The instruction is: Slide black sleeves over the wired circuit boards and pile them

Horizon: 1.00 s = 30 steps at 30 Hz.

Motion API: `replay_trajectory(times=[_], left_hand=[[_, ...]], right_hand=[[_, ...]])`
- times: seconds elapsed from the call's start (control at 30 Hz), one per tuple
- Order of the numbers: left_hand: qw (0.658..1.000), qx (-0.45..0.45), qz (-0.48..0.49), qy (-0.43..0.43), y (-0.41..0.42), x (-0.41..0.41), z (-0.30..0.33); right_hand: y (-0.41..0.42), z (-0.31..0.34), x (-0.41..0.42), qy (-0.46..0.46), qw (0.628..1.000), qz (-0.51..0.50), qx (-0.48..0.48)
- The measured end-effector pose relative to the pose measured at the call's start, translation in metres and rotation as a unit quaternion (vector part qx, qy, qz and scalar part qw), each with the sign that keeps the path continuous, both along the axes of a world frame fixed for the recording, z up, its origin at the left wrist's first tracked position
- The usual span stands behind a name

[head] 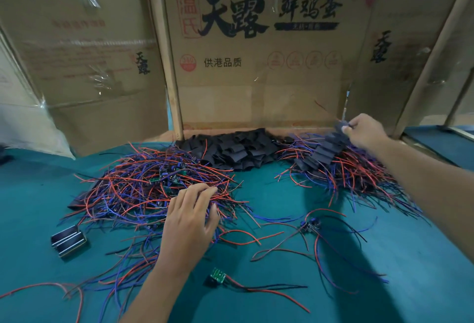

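Cardboard egg-carton wall [256, 61], printed with large black characters, stands upright behind everything and serves as the backstop for the work. Green table mat [295, 297] spreads out in front of the carton wall and bears all the stock. Heap of unsleeved wired circuit boards [143, 186], red, blue and black leads tangled, small green boards showing near its top, lies in front of the wall's left part. Pile of finished sleeved boards [331, 166], black sleeves stacked in an overlapping row with leads fanning outward, lies in front of the wall's right part. Heap of loose black sleeves [236, 150] sits against the foot of the wall, between the two wire heaps. Left hand [189, 222], fingers curled down into the near edge of the unsleeved heap, touches the leads; whether it has one pinched cannot be told. Right hand [364, 130], near the wall's lower right corner, pinches a sleeved board [339, 125] at the top of the finished pile. Loose wired board [310, 225] lies alone on the mat, well out from the wall; another bare green board [218, 275] lies farther out still. Small metal part [68, 240] rests far out to the left. Judged step: one finished piece being laid on the pile while the next board is sought. Next move likely calls for freeing a single board from the tangle, then fetching one sleeve.
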<state>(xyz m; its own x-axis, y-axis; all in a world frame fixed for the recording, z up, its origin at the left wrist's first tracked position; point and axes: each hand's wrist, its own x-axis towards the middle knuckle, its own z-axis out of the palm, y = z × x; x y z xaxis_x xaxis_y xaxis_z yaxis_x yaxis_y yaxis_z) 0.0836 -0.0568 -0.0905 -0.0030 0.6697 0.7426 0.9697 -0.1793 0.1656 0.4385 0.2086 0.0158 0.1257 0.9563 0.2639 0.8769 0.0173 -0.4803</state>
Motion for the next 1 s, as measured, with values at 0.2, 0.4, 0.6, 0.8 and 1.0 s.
replay_trajectory(times=[0.2, 0.4, 0.6, 0.8, 1.0], left_hand=[[0.999, -0.024, 0.029, -0.01, 0.007, -0.005, -0.008], [0.998, -0.049, 0.032, -0.007, 0.011, -0.002, -0.012], [0.997, -0.056, 0.05, -0.02, 0.01, -0.014, -0.014], [0.998, -0.036, 0.051, -0.025, 0.014, -0.016, -0.018], [0.997, -0.052, 0.053, -0.031, 0.013, -0.018, -0.017]], right_hand=[[0.01, 0.001, -0.022, -0.223, 0.969, -0.109, -0.015], [-0.02, -0.017, -0.148, -0.183, 0.952, 0.246, 0.012], [-0.022, -0.066, -0.229, -0.208, 0.928, 0.306, -0.051], [-0.016, -0.076, -0.247, -0.36, 0.893, 0.264, 0.063], [-0.041, -0.054, -0.233, -0.252, 0.938, 0.22, 0.086]])
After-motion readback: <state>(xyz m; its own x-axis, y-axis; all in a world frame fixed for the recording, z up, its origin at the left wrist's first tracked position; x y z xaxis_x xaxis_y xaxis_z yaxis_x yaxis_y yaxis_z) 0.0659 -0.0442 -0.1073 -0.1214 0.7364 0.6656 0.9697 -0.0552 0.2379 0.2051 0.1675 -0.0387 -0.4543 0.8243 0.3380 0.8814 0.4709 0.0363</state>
